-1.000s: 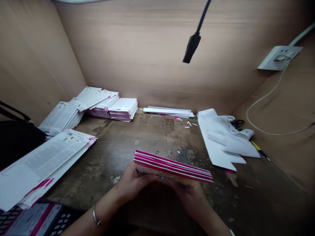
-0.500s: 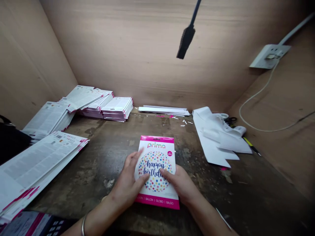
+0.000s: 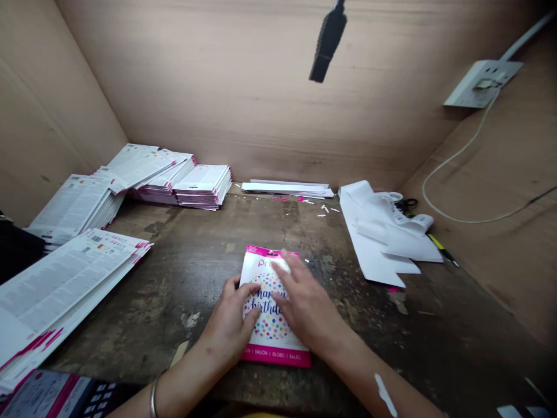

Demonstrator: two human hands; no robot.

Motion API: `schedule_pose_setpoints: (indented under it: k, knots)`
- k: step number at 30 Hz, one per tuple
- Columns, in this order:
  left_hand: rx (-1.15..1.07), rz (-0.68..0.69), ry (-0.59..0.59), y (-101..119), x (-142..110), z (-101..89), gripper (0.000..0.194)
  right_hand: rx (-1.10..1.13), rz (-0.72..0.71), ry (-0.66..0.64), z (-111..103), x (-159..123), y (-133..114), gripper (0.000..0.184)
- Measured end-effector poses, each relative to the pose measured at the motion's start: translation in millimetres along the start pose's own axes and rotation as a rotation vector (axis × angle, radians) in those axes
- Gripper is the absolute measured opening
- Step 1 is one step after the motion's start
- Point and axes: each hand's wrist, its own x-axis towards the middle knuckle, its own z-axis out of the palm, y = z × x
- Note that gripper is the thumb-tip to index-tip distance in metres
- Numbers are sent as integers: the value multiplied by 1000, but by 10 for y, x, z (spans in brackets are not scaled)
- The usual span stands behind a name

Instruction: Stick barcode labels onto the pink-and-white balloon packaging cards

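A pink-and-white balloon packet (image 3: 267, 348) printed "happy birthday" lies face up at the near middle of the table. My left hand (image 3: 230, 316) grips its left edge, thumb and forefinger resting over the front; the other fingers are partly hidden. Across the packet's upper right lies my right hand (image 3: 307, 302), fingers stretched out and covering part of the lettering. A white strip (image 3: 385, 395) shows on my right forearm.
Stacks of packets (image 3: 202, 186) stand at the back left, with a nearer pile (image 3: 65, 290) at left. White sheets (image 3: 378, 238), scissors (image 3: 408, 204) and a yellow-black pen (image 3: 442, 249) lie at right. A black connector (image 3: 328, 43) hangs above.
My right hand has shifted from the packet's right edge onto its front, fingers now spread. The packet has settled lower, flatter on the table. My left hand stays at the left edge.
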Motion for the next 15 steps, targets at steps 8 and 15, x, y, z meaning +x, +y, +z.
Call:
schedule_pose_setpoints:
  k: [8, 15]
  knots:
    - [503, 220, -126, 97, -6, -79, 41, 68, -113, -130, 312, 68, 49, 44]
    - [544, 295, -244, 136, 172, -226, 39, 42, -75, -113, 322, 89, 30, 41]
